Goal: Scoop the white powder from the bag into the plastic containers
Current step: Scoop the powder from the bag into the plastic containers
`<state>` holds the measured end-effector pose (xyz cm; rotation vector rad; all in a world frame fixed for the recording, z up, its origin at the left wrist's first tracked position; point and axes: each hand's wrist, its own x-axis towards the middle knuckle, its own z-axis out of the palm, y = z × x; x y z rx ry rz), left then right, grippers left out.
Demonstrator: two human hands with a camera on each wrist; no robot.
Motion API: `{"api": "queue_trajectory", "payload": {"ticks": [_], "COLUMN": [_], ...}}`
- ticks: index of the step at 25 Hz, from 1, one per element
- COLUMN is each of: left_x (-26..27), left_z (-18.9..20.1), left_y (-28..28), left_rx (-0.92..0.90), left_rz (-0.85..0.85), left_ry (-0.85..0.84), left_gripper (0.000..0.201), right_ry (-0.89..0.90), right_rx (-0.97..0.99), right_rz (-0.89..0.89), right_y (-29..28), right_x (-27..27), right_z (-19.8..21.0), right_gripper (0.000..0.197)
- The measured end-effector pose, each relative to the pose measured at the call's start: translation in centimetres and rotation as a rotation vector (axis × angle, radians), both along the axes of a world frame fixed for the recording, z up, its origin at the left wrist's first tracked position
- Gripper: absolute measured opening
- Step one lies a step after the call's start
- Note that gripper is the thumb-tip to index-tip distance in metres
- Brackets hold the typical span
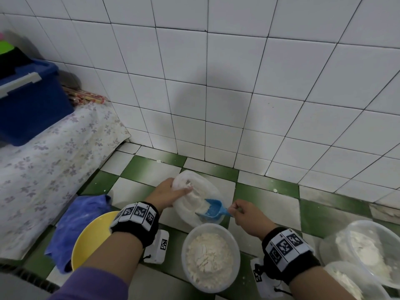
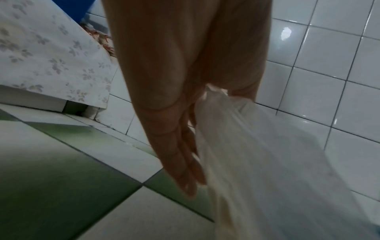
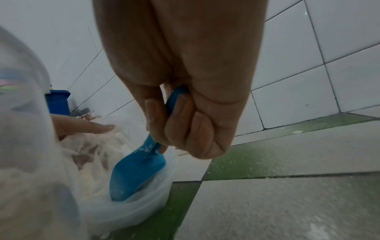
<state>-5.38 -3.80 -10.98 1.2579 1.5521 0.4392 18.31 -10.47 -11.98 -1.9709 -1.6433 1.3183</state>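
Note:
A clear plastic bag (image 1: 214, 191) of white powder lies open on the tiled floor near the wall. My left hand (image 1: 168, 191) pinches the bag's left rim and holds it up; in the left wrist view the left hand (image 2: 180, 146) lies along the bag (image 2: 267, 162), its fingers straight. My right hand (image 1: 244, 213) grips the handle of a blue scoop (image 1: 211, 210), whose bowl sits in the bag's mouth against the powder. The right wrist view shows the right hand (image 3: 185, 121) closed round the scoop (image 3: 135, 172). A round plastic container (image 1: 184, 256), heaped with powder, stands just in front of the bag.
Two more clear containers (image 1: 326, 247) with powder stand at the right. A yellow bowl (image 1: 86, 239) and a blue cloth (image 1: 75, 224) lie at the left. Behind them, a blue bin (image 1: 28, 100) stands on a flower-patterned cover (image 1: 54, 165). The tiled wall (image 1: 238, 94) rises just behind the bag.

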Motion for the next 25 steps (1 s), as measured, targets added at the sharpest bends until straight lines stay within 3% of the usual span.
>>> {"api": "queue_trajectory", "payload": {"ticks": [2, 4, 7, 10, 15, 18, 20, 25], "left_x": [-0.8, -1.4, -1.3, -0.6, -0.1, -0.1, -0.2, -0.7], "left_z": [-0.4, -0.6, -1.0, -0.6, 0.2, -0.2, -0.6, -0.9], "left_y": [-0.9, -1.6, -1.3, -0.5, -0.4, -0.8, -1.1, -1.2], "left_rx": [-0.229, -0.295, -0.206, -0.074, 0.290, 0.189, 0.113, 0.065], "left_rz": [0.095, 0.140, 0.194, 0.137, 0.087, -0.006, -0.057, 0.034], "left_ry": [-0.187, -0.264, -0.232, -0.125, 0.080, 0.030, 0.084, -0.039], "left_gripper": [0.041, 0.034, 0.030, 0.023, 0.014, 0.013, 0.010, 0.016], "right_ry": [-0.006, -0.028, -0.057, -0.103, -0.098, -0.030, 0.013, 0.053], "right_rx": [0.032, 0.050, 0.025, -0.015, -0.053, -0.093, -0.106, -0.121], "right_rz": [-0.014, 0.006, 0.089, 0.157, 0.098, 0.009, -0.011, -0.014], "right_y": [-0.1, -0.1, 0.1, 0.3, 0.3, 0.0, -0.3, -0.3], "right_x": [0.6, 1.5, 1.9, 1.0, -1.0, -1.5, -1.7, -2.0], "right_z": [0.8, 1.8, 2.7, 1.9, 0.1, 0.1, 0.1, -0.1], "right_gripper": [0.017, 0.017, 0.017, 0.017, 0.016, 0.018, 0.018, 0.018]}}
